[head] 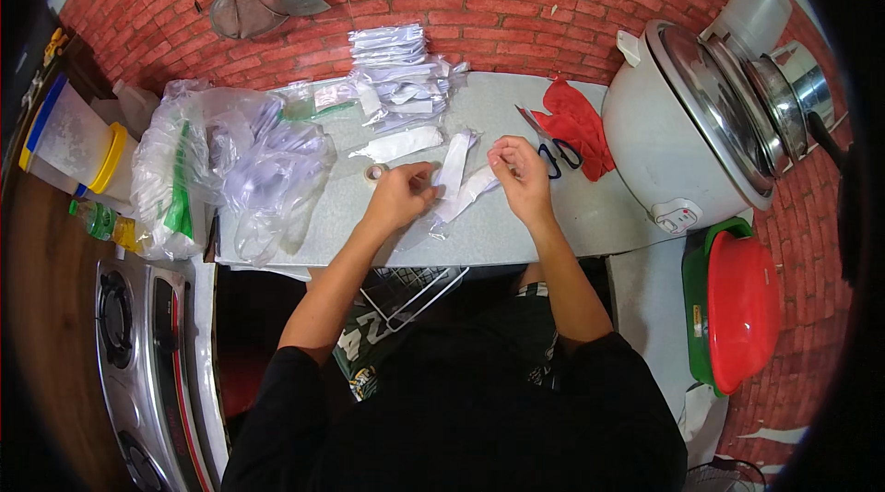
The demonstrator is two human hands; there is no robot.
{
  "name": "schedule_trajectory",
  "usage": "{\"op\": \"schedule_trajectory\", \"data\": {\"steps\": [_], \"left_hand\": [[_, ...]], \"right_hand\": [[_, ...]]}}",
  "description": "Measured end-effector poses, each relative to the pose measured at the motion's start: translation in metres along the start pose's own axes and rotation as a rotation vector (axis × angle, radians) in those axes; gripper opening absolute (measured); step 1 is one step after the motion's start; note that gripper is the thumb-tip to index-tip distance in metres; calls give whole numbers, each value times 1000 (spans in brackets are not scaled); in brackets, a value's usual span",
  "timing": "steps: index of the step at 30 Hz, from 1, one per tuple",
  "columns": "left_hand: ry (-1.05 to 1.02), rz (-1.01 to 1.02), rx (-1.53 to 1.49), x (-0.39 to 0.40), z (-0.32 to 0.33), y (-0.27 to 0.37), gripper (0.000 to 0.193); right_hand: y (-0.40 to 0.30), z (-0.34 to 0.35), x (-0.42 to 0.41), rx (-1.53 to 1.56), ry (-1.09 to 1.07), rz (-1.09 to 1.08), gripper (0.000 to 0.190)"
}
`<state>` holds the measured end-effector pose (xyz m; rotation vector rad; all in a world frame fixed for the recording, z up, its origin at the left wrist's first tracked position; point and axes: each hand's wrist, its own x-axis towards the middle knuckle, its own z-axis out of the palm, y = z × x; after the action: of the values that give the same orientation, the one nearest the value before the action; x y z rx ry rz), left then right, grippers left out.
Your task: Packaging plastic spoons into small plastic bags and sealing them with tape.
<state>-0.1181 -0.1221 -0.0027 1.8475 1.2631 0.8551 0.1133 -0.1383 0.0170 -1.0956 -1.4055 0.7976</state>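
My left hand (401,196) is over the table, fingers loosely bent and apart, its tips beside a white folded strip (454,163) that looks wrapped in clear plastic. Opposite it, my right hand (524,177) is raised with curled fingers, and nothing shows in its grasp. A second white strip (470,193) slants between the hands, its upper end near my right fingers. Behind my left hand lie a small roll of tape (375,172) and another white packet (401,144). Dark-handled scissors (561,154) rest just right of my right hand, partly against a red cloth (574,124).
Stacked plastic-wrapped packets (397,87) stand at the brick wall (477,1). A clear plastic bag of packets (276,167) fills the table's left end. A large rice cooker (643,125) bounds the right. A gas stove (142,360) is at lower left, a red basin (743,312) at lower right.
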Motion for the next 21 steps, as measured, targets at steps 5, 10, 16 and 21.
{"op": "schedule_trajectory", "data": {"steps": [5,10,16,21], "left_hand": [[78,-11,87,14,16,-1,46],[21,-2,276,22,23,14,50],[22,-28,252,21,21,6,57],[-31,-76,-264,20,7,-4,61]], "right_hand": [[20,11,7,-188,-23,20,58],[29,11,57,-478,-77,-70,80],[36,18,101,-697,-482,-17,96],[36,-1,105,-222,-798,127,98]]}}
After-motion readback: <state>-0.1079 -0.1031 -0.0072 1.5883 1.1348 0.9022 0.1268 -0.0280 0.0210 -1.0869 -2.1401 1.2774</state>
